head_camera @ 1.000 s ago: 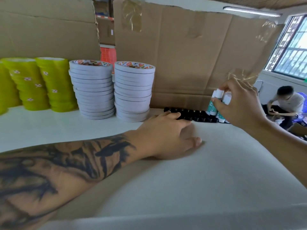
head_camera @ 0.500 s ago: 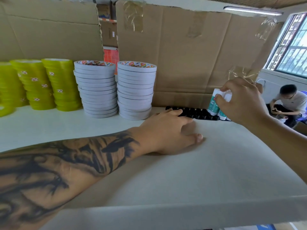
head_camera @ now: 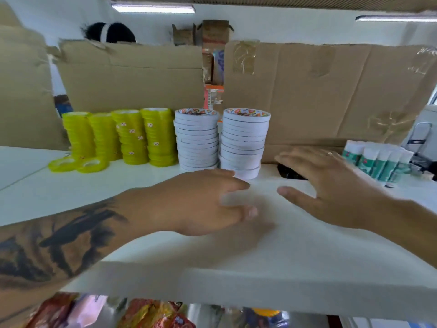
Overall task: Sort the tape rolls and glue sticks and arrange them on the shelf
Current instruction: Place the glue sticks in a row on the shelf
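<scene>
While the left hand rests on the shelf, the right hand hovers, fingers spread, holding nothing.

I am seeing the left hand smeared by motion blur; its fingertips are dissolving into the white shelf, so contact cannot be confirmed. The right hand is covering most of a black object at the far side; I cannot identify it. The glue sticks at far right are blurring, and their labels are unreadable. The frame's bottom edge is cutting off blurred coloured packets below the shelf. Both forearms are running out of frame at the left and right edges.
</scene>
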`<move>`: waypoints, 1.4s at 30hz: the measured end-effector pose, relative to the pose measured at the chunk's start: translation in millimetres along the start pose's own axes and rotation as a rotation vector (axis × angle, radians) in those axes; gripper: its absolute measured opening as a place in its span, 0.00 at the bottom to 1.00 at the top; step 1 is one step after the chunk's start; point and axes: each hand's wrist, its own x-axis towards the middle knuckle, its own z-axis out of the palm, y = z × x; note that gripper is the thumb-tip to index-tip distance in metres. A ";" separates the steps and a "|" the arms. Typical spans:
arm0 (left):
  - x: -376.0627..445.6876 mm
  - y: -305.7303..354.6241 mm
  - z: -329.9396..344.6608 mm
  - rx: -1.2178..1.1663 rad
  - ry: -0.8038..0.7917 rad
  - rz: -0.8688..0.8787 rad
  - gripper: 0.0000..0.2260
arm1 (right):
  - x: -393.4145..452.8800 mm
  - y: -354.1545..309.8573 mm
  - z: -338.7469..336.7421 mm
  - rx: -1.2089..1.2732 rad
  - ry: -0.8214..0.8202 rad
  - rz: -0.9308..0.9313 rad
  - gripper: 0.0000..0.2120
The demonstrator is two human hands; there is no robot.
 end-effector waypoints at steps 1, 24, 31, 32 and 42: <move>-12.2 -16.4 -0.7 0.010 -0.001 -0.044 0.33 | 3.5 -13.2 3.3 -0.002 -0.041 -0.025 0.34; -240.7 -456.8 -68.1 0.077 0.248 -0.385 0.30 | 250.5 -440.6 27.2 0.156 -0.179 -0.389 0.34; -279.9 -568.3 -95.4 0.227 0.394 -0.500 0.24 | 318.8 -530.3 48.4 0.171 -0.184 -0.444 0.37; -280.6 -580.6 -98.5 0.239 0.406 -0.509 0.21 | 324.2 -538.3 51.4 0.176 -0.189 -0.441 0.37; -259.0 -613.4 -105.6 0.296 0.270 -0.505 0.26 | 342.8 -571.3 53.9 0.160 -0.190 -0.400 0.34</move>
